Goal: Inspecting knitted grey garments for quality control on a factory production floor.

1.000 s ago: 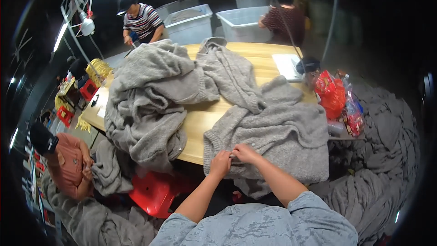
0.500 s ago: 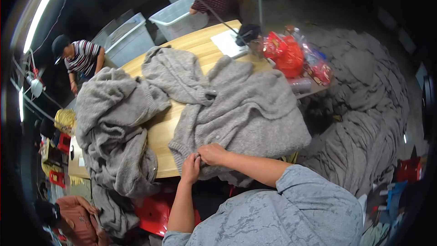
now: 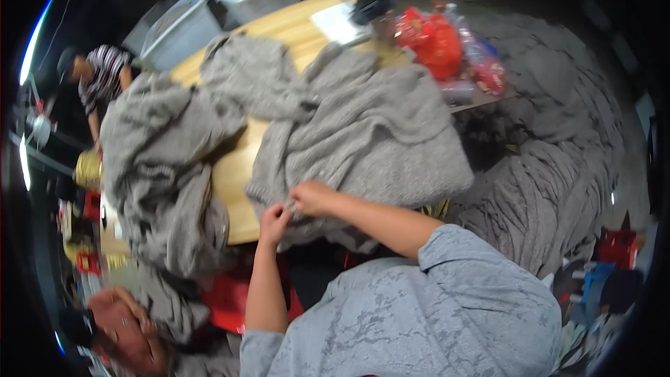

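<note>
A grey knit garment (image 3: 398,157) lies rumpled across the near side of the wooden table (image 3: 234,199). Its ribbed edge is at my hands. My right hand (image 3: 314,198), closed in a pinch, grips that edge. Close beside it, my left hand (image 3: 274,224) is also closed on the knit, thumb and fingers pressed together. The fingertips nearly meet, and any small thing between them is too blurred to make out. A second heap of the same grey knit (image 3: 150,119) drapes over the table's left side, with more grey knit (image 3: 255,73) behind.
Red plastic bags (image 3: 436,42) and clear packages sit at the table's right corner, near a white sheet (image 3: 340,24). A huge grey fabric pile (image 3: 551,139) covers the floor to the right. Pale bins (image 3: 183,31) stand beyond the table. People work at left and lower left.
The whole view has shifted, so the table and garments appear higher and slightly left. My hands stay together at the garment's edge, still pinching it.
</note>
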Tool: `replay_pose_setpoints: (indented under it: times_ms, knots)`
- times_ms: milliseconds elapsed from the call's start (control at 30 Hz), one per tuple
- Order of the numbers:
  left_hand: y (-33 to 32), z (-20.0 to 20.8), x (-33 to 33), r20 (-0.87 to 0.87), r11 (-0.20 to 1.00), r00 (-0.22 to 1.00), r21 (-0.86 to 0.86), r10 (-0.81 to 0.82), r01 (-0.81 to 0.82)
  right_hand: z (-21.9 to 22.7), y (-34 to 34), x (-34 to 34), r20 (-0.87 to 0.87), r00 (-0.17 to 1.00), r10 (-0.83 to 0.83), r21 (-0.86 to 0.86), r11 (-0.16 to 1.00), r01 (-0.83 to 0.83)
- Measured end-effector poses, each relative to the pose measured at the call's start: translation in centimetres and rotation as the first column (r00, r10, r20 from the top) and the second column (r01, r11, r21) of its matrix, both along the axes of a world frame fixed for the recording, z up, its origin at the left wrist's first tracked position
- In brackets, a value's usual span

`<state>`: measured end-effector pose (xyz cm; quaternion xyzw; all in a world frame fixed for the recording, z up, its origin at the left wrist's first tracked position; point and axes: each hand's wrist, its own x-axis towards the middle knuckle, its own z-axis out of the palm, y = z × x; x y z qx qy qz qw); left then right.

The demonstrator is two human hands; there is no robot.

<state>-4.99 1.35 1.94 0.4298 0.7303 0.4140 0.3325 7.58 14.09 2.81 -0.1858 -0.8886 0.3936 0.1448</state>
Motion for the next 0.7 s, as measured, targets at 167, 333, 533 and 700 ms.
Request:
replay_pose_setpoints:
  times_ms: [167, 333, 533, 700]
  knots:
    - [1.2, 0.8, 0.4, -0.073, 1.000, 0.997, 0.020, -0.018, 0.019, -0.2, 0.7, 1.3, -0.068, 0.997, 0.038, 0.013, 0.999, -0.037]
    - [0.4, -0.7, 0.6, -0.036, 0.981, 0.991, 0.150, 0.132, -0.126, 2.5, 2.9, 5.9, 0.128, 0.992, 0.006, 0.326, 0.944, -0.048]
    - [1.4, 3.4, 3.3, -0.637, 0.992, 0.763, 0.119, 0.112, -0.046, 2.0, 4.8, 9.6, -0.002, 0.996, -0.086, 0.152, 0.985, 0.085]
    - [4.4, 6.0, 5.8, -0.684, 0.979, 0.729, 0.134, -0.022, 0.155, 2.0, 4.2, 9.3, -0.079, 0.989, -0.122, 0.094, 0.987, 0.129]
